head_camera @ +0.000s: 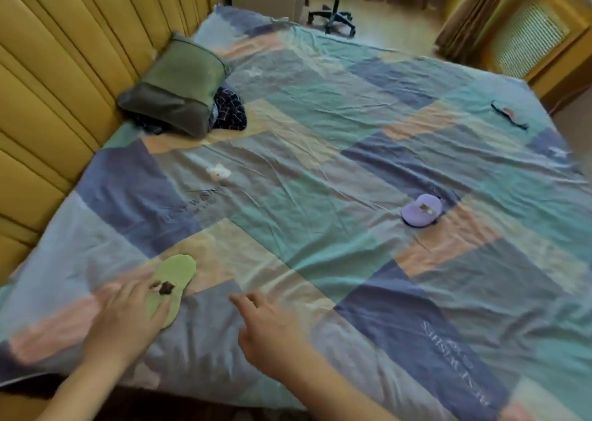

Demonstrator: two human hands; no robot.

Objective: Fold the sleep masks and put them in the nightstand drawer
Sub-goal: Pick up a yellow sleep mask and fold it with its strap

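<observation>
A green sleep mask [175,276] lies near the front left of the bed, with a small dark decoration on it. My left hand [128,318] rests on its near end with fingers laid flat over it. My right hand [269,327] hovers just right of it, fingers loosely curled, holding nothing. A purple sleep mask [421,211] lies folded further right. A small white sleep mask [218,172] sits mid-bed. A dark mask with a pink patch [508,114] lies at the far right. No nightstand drawer is in view.
The patchwork quilt [320,151] covers the whole bed. A green pillow [179,87] leans on the yellow padded headboard [57,78] over dark patterned cloth [229,110]. An office chair base [333,17] stands on the floor beyond the bed.
</observation>
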